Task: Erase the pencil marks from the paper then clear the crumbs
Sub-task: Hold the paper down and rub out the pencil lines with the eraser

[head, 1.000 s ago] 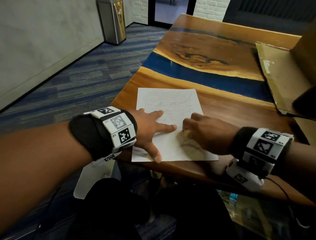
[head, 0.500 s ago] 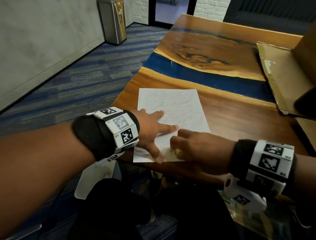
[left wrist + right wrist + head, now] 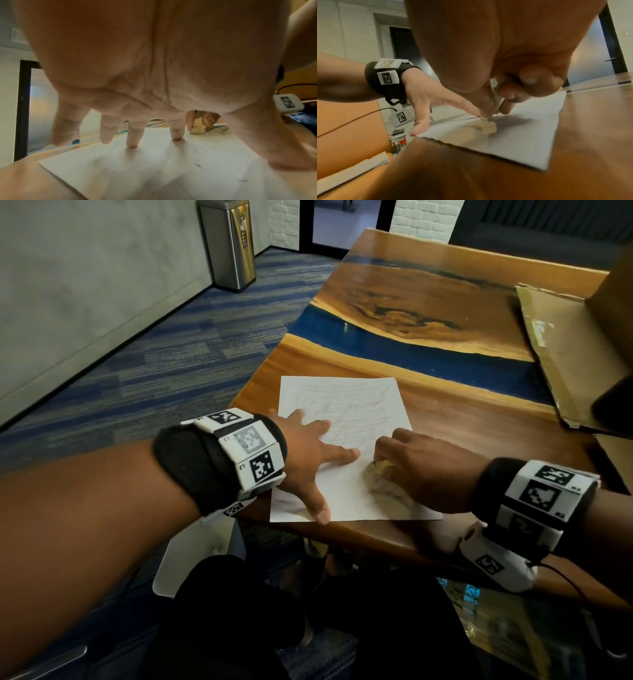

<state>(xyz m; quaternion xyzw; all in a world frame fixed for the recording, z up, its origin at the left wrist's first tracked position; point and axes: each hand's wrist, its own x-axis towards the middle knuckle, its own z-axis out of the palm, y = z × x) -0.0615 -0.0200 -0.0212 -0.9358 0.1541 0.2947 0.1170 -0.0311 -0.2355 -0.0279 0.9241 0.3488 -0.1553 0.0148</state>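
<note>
A white sheet of paper [image 3: 342, 405] with faint pencil scribbles lies near the table's front left corner. My left hand [image 3: 310, 451] lies spread flat on its left half, fingers straight, thumb near the front edge; the left wrist view shows its fingertips [image 3: 131, 144] pressing the paper [image 3: 154, 169]. My right hand [image 3: 414, 467] pinches a small pale eraser [image 3: 376, 465] and holds it down on the paper's right half, just right of the left index finger. The right wrist view shows the eraser [image 3: 497, 104] between thumb and fingers, its tip on the paper [image 3: 522, 142]. Dark specks dot the sheet.
The table [image 3: 462, 419] is wood with a blue resin band. A flattened cardboard box [image 3: 575, 347] lies at the right, a dark object [image 3: 616, 402] on its near edge. A steel bin [image 3: 231, 244] stands on the carpet at far left.
My right hand slid the eraser toward the front left of the sheet half a second ago and is now back up to the right. The left hand stayed spread on the paper.
</note>
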